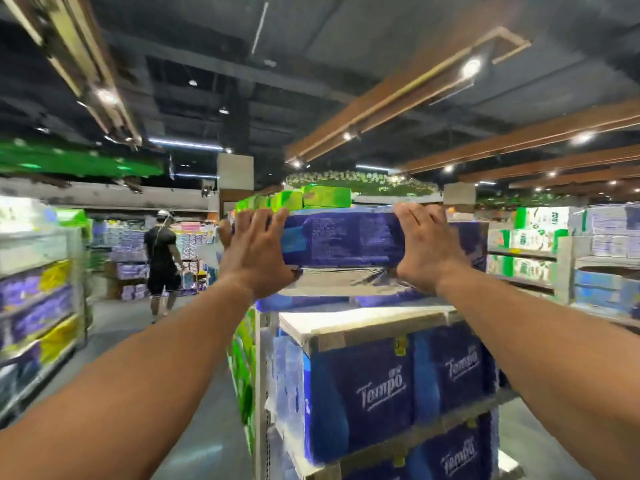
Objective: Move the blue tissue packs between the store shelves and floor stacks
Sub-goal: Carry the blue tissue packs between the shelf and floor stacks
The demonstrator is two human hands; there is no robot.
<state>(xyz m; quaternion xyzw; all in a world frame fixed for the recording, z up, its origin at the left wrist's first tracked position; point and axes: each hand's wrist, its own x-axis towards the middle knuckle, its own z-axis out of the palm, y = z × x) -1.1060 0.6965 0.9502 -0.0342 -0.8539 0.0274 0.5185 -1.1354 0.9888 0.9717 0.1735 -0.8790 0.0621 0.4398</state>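
Note:
A blue tissue pack [346,237] is held up at head height over the top of the shelf unit [363,323]. My left hand [258,252] grips its left end, fingers curled over the top edge. My right hand [420,251] grips its right end the same way. Under the pack lies another blue pack [311,301] on the white top board. More blue Tempo packs [377,393] fill the shelves below.
Green packs [311,199] stand on the unit's top behind the held pack. A person in black [161,258] stands in the left aisle. Stocked shelves line the far left [38,306] and the right [554,258].

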